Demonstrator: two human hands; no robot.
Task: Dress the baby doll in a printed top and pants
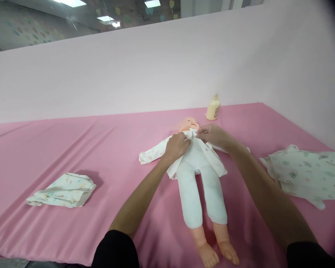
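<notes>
A baby doll (190,208) with a white cloth body lies on its back, its head away from me and its feet toward me. It wears a white patterned baby shirt (155,152), sleeves spread to both sides and the front parted over the belly. My left hand (177,145) is closed on the shirt's edge at the chest, just below the neck. Beside the neck on the other side, my right hand (211,134) pinches the shirt's collar edge. The fingertips of both hands are close together. Any fastening there is too small to make out.
Folded patterned baby clothing (65,190) lies at the left on the pink sheet (114,145). Another patterned garment (309,173) lies at the right. A pale yellow pump bottle (213,108) stands behind the doll's head, near the white wall (128,74).
</notes>
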